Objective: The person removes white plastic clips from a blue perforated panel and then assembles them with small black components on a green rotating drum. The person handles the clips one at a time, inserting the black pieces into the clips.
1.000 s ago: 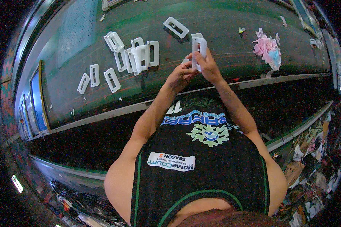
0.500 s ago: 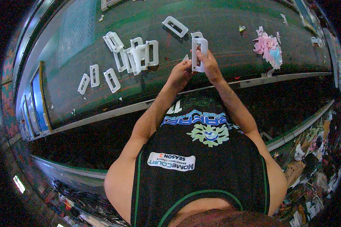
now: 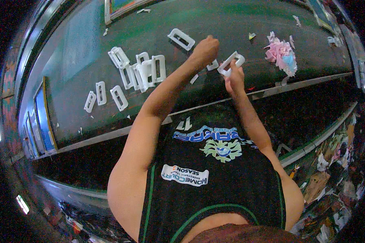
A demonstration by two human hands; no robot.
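Note:
My right hand (image 3: pixel 235 79) grips a white rectangular plastic frame (image 3: pixel 225 73) with a long slot, held tilted above the green surface (image 3: pixel 150 36). My left hand (image 3: pixel 207 50) is stretched further out over that surface with its fingers curled together. Whether anything sits between them is hidden. Another white frame (image 3: pixel 213 65), partly covered, lies between my two hands. Just left of my left hand rests a single slotted frame (image 3: pixel 181 39). A small white strip (image 3: pixel 194 79) lies below my left wrist.
Several white frames (image 3: pixel 140 75) lie piled to the left, with separate ones (image 3: pixel 119 98) nearer the edge. Crumpled pink and blue scraps (image 3: pixel 280 54) sit to the right. A metal rail (image 3: pixel 296 82) borders the near side. Mixed waste (image 3: pixel 332 174) fills the lower right.
My left hand has moved away from the held frame, outward over the surface. My right hand has shifted right and tilted the frame. A small white strip now shows on the surface.

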